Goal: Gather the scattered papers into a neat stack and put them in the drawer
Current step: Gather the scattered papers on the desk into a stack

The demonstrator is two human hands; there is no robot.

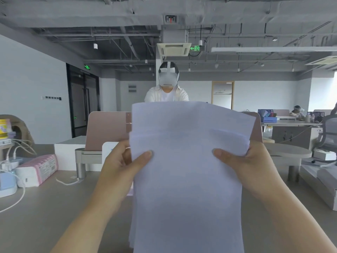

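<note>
Paper stack (187, 179) held upright in front of the camera above the table (45, 216), long axis vertical, sheets slightly offset at the top, so not yet squared. Left hand (122, 167) pinches its left edge, right hand (249, 167) pinches its right edge, thumbs on the near face, both equally near. Bottom edge out of view; contact with table unclear. No drawer visible. Tissue pack (39, 168) far left, pink partition (107, 128) behind; nothing seen holding papers.

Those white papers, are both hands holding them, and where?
Yes. The left hand and right hand hold the stack of papers upright by its two side edges, thumbs on the front.
</note>
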